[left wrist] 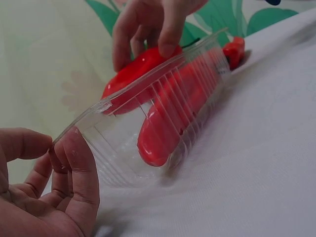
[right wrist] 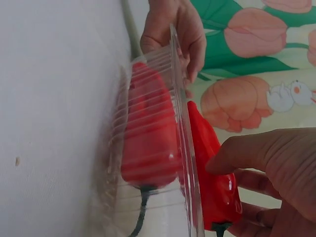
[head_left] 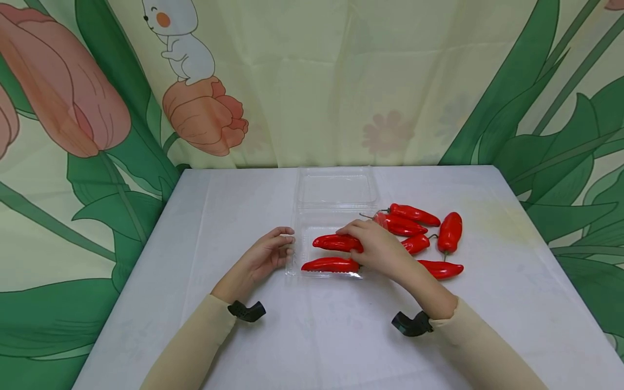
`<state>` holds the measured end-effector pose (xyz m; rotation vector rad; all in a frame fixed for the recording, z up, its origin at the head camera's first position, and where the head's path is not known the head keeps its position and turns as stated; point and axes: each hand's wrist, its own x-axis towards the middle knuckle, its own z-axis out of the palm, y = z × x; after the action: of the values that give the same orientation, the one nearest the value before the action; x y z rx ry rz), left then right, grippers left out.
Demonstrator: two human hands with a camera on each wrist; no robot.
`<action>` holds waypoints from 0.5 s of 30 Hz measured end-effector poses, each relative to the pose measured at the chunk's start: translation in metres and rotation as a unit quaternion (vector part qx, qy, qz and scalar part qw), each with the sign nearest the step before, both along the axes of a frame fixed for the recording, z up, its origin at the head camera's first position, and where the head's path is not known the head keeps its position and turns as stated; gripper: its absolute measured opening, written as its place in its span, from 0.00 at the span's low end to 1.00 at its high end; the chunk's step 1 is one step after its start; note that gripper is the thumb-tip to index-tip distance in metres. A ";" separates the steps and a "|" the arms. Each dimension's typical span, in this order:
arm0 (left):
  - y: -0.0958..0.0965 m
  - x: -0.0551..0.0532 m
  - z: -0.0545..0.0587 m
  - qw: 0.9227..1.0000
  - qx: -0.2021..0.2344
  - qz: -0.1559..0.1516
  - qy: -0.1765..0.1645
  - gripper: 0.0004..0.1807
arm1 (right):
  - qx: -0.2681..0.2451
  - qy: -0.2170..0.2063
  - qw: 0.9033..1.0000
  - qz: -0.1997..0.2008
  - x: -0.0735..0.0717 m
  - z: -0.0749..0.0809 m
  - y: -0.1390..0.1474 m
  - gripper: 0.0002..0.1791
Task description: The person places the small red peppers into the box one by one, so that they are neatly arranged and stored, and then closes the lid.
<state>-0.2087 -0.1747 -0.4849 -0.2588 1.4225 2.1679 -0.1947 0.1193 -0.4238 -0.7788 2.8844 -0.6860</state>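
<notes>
A clear plastic clamshell box [head_left: 317,218] lies with its lid [head_left: 336,188] folded back, away from me. My left hand [head_left: 265,254] pinches the box's left rim [left wrist: 81,118] between thumb and fingers. Inside, along the near wall, lies one red chili pepper [head_left: 329,265]; its dark green stem [right wrist: 141,210] shows through the wall in the right wrist view. My right hand [head_left: 380,246] grips a second red pepper [head_left: 331,242] by its stem half, with the thumb on one side and fingers on the other. In the wrist views this pepper is at rim height, its tip pointing left.
Several more red peppers lie to the right of the box: one at the back [head_left: 414,214], one upright in view [head_left: 449,233], one near my right forearm [head_left: 441,269]. A white cloth covers the table [head_left: 292,336]. Behind it hangs a flowered curtain [head_left: 312,81].
</notes>
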 end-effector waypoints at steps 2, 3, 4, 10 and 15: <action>0.000 0.000 0.000 1.000 0.000 0.001 -0.001 0.10 | 0.006 -0.001 1.000 0.004 0.001 -0.001 -0.002 0.28; 0.001 0.000 0.000 1.000 0.000 0.002 -0.001 0.10 | 0.008 0.001 1.000 0.007 0.001 -0.001 -0.003 0.28; 0.001 0.000 -0.001 1.000 0.000 0.002 -0.001 0.10 | 0.011 0.003 1.000 0.008 0.001 -0.002 -0.004 0.28; 0.001 0.000 -0.001 1.000 -0.002 0.000 0.004 0.11 | 0.018 0.021 1.000 0.013 0.001 -0.006 -0.008 0.28; 0.001 0.000 0.000 1.000 -0.002 -0.002 0.006 0.11 | 0.024 0.017 0.999 0.014 -0.001 -0.008 -0.014 0.29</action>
<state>-0.2086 -0.1739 -0.4853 -0.2457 1.4326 2.1674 -0.1952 0.1057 -0.4317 -0.8306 2.9018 -0.6036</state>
